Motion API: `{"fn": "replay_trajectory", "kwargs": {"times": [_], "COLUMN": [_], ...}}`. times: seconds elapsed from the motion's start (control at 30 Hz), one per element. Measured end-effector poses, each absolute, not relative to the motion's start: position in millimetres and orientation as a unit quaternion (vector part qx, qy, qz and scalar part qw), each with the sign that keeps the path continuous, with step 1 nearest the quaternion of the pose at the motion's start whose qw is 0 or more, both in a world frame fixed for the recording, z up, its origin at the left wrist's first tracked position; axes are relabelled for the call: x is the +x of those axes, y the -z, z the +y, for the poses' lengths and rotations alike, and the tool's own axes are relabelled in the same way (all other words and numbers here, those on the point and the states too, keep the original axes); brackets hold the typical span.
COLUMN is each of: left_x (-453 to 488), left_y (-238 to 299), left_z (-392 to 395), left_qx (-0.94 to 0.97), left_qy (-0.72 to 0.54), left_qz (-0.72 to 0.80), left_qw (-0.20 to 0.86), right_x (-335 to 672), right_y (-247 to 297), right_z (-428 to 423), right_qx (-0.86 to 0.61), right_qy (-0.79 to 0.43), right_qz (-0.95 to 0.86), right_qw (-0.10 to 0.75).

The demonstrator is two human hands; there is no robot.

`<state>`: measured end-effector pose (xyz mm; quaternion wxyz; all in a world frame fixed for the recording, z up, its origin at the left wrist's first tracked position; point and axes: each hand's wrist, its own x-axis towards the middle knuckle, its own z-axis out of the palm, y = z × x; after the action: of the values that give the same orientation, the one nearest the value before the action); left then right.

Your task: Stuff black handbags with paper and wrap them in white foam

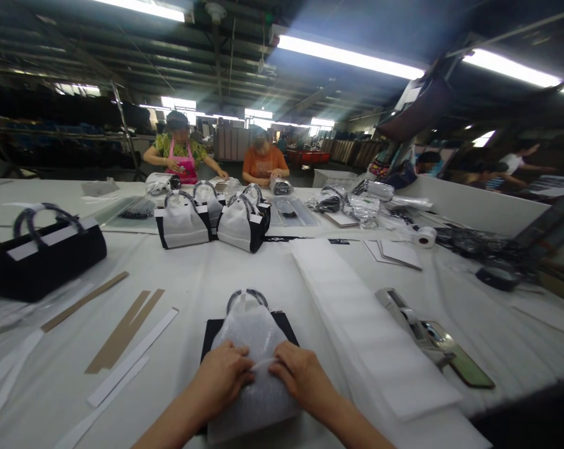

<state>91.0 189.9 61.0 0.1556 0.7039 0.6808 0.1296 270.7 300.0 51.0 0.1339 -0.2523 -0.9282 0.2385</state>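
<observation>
A black handbag (pixel 213 330) lies flat on the white table (pixel 198 280) right in front of me, covered by a white foam wrap (pixel 249 337), with its ringed handle (pixel 246 294) sticking out at the far end. My left hand (pixel 223 374) and my right hand (pixel 297 372) rest side by side on the wrap, fingers curled and pinching its folds near the middle.
A long white foam strip (pixel 357 312) runs along my right, with a tape dispenser (pixel 432 337) beyond it. Card and paper strips (pixel 123 337) lie at my left, a black bag (pixel 43 249) farther left. Wrapped bags (pixel 211 221) stand mid-table. Two people (pixel 179 156) work at the far side.
</observation>
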Motion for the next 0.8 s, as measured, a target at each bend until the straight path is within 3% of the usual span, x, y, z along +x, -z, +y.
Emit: {"fn": "replay_trajectory", "kwargs": {"times": [0.17,0.37,0.47,0.8], "left_x": [100.1,98.7,99.3,105.8], "left_y": [-48.8,-49.5,-47.6,-38.6], "left_z": [181.9,183.6,183.6,180.4], "left_qx": [0.674,0.676,0.662,0.612], "left_qy": [-0.153,-0.131,-0.127,-0.129], "left_qz": [0.712,0.715,0.729,0.774], "left_qw": [0.121,0.122,0.117,0.099], "right_x": [262.8,239.8,233.0,258.8], "right_y": [-53.5,-62.1,-66.2,-56.6], "right_z": [326.4,343.5,345.2,339.8], "right_qx": [-0.413,-0.438,-0.435,-0.444], "right_qy": [-0.279,-0.261,-0.28,-0.244], "right_qz": [-0.845,-0.86,-0.855,-0.859], "right_qw": [0.193,0.041,0.016,0.082]}}
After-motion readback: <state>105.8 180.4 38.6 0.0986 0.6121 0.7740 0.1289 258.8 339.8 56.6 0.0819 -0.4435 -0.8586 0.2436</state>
